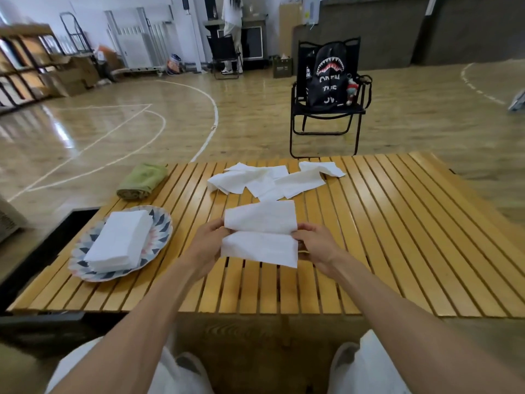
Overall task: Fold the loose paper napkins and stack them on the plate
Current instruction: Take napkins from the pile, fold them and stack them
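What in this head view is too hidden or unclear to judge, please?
- Stack on the plate: the count cannot be made out, since the layers blur together.
- Loose pile: the number is unclear because the sheets overlap.
- Left hand and right hand: their fingertips are hidden behind the held napkin.
- Table: its right corner is cut off by the frame edge.

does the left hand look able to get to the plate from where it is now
Probably yes, once it lets go. The plate with the folded stack sits just to the left of the left hand, with only bare table slats between them. For now that hand and the right hand pinch a napkin.
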Demonstrator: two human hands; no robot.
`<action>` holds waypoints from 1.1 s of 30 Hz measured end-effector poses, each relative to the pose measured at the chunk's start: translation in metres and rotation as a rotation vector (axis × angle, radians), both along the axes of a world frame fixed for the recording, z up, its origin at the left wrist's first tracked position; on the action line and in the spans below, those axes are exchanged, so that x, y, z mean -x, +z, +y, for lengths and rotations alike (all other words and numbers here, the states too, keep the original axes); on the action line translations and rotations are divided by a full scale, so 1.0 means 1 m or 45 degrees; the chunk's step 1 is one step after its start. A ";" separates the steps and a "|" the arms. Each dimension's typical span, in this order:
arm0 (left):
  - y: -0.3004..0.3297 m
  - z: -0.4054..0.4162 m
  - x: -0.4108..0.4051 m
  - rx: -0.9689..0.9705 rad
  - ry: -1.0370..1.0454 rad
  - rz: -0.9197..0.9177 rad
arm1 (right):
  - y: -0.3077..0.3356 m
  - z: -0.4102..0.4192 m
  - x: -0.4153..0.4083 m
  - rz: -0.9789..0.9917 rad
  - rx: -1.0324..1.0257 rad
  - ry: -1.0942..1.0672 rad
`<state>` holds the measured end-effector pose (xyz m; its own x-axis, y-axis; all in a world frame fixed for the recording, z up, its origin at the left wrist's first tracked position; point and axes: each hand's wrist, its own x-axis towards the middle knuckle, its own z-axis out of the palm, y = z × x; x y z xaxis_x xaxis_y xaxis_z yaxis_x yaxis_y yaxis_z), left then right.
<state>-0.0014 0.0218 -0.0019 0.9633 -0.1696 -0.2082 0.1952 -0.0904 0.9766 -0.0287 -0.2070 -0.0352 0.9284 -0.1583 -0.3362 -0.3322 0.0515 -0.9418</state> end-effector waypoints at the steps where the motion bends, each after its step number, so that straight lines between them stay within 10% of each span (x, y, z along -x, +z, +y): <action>1: 0.000 -0.002 -0.001 -0.010 -0.020 0.020 | 0.002 -0.004 0.001 0.001 0.012 0.000; 15: -0.043 -0.007 -0.020 -0.545 -0.127 0.015 | -0.007 -0.012 -0.001 0.275 0.155 -0.008; 27: -0.050 -0.027 -0.061 -1.311 -0.930 -0.426 | 0.007 -0.016 -0.086 0.108 1.054 0.253; 33: -0.031 -0.052 -0.132 -1.115 -0.538 -0.574 | -0.006 -0.044 -0.147 -0.148 1.201 0.048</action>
<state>0.1311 -0.0298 -0.0331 0.8799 -0.4715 -0.0586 -0.3786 -0.7703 0.5132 0.1188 -0.2513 -0.0409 0.9580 -0.2867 0.0095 -0.2201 -0.7557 -0.6168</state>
